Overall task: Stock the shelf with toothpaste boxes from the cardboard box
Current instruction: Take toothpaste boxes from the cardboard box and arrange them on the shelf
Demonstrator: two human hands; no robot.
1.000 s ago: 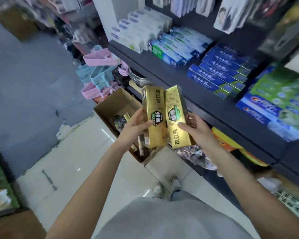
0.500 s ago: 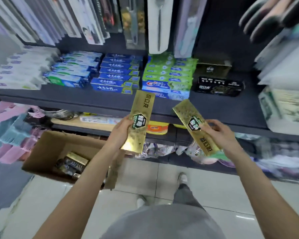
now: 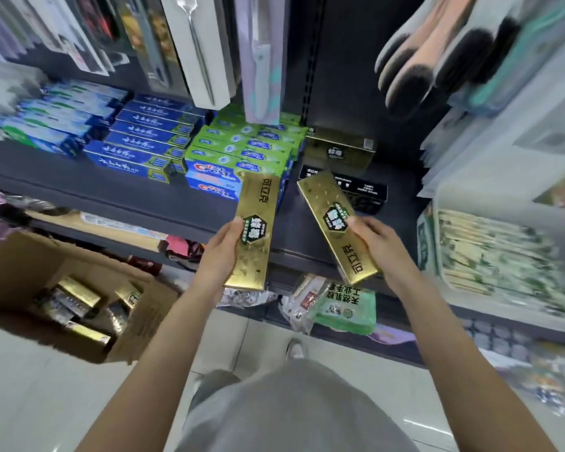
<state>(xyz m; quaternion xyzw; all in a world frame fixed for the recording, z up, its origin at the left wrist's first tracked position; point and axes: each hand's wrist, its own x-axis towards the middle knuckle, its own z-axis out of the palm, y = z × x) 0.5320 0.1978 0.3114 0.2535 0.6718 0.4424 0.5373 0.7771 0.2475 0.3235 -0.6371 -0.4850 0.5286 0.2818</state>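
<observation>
Head view: two gold toothpaste boxes in hand, one each. My left hand (image 3: 224, 252) grips the left gold box (image 3: 254, 233) by its left edge, thumb on the face beside the green label, fingers curled behind; box near upright, top leaning slightly right. My right hand (image 3: 377, 246) pinches the right gold box (image 3: 336, 226) at its right edge, thumb on the label; box tilted, top end toward the upper left. The two boxes are apart, both held in front of the dark shelf (image 3: 111, 194).

Count on that shelf: one gold pack (image 3: 338, 151) at the back, one black pack (image 3: 367, 190) before it; blue and green stacks to the left, too blurred to count. Cardboard box (image 3: 23, 265) on the floor at lower left, at least four gold packs visible inside.

Versus half a second ago: both boxes sit higher against the shelf, and the right one now overlaps the black pack. Both forearms extended forward, wrists level.
</observation>
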